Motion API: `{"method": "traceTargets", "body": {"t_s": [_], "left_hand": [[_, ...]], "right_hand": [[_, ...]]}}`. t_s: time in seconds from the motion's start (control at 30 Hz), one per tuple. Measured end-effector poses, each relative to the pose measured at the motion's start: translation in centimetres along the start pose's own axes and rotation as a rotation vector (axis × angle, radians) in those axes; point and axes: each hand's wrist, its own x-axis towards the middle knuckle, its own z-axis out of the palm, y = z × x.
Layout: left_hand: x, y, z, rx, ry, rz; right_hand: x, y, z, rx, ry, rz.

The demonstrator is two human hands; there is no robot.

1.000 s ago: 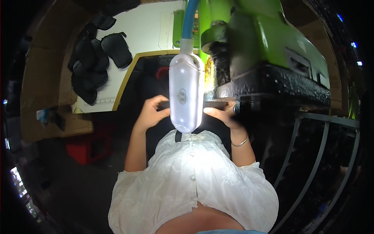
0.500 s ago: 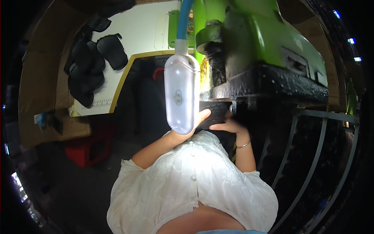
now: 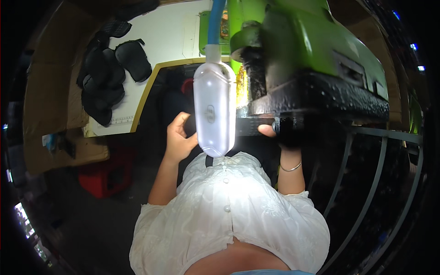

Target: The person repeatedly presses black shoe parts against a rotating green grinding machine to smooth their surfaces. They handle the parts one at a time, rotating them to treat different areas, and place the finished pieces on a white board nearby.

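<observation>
My left hand (image 3: 180, 140) is raised left of the hanging lamp, its thumb and forefinger spread apart in a curve. Nothing clearly shows between them against the dark background. Under the black base of the green machine (image 3: 316, 55), my right hand (image 3: 267, 130) has its thumb on the edge of a black textured piece (image 3: 249, 127), which looks like a shoe part. The machine hides the rest of its fingers. The piece lies below the machine's head, and the lamp covers its left end.
An elongated lit lamp (image 3: 214, 110) on a blue hose hangs in front of the work area. Black shoe-shaped pieces (image 3: 103, 68) are heaped on the white table (image 3: 167, 32) at the left. A red stool (image 3: 104, 176) stands below, and a metal rack (image 3: 373, 169) at the right.
My left hand has moved left, off the black piece and out from behind the lamp. My right hand has shifted slightly forward, further under the machine.
</observation>
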Motion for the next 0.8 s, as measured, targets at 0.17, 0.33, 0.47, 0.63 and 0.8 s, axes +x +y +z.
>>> {"method": "traceTargets", "body": {"t_s": [0.17,0.33,0.47,0.63,0.8], "left_hand": [[-1.0,-2.3,-2.6,0.023,-0.178,-0.174],[-0.2,-0.9,3.1,0.242,-0.572,-0.539],[-0.8,-4.2,5.4,0.632,-0.599,0.093],[5.8,-5.2,-1.9,0.854,0.029,0.054],[8.2,-8.4,-10.8,1.399,0.216,-0.080]], "right_hand": [[-0.7,3.6,0.4,-0.060,-0.052,0.144],[-1.0,5.1,0.1,-0.217,-0.150,0.005],[1.2,-3.9,2.3,-0.704,-0.153,-0.282],[0.2,-7.9,-4.2,-0.689,0.788,-0.405],[0.5,-9.4,-12.8,-1.275,0.967,-0.569]]}}
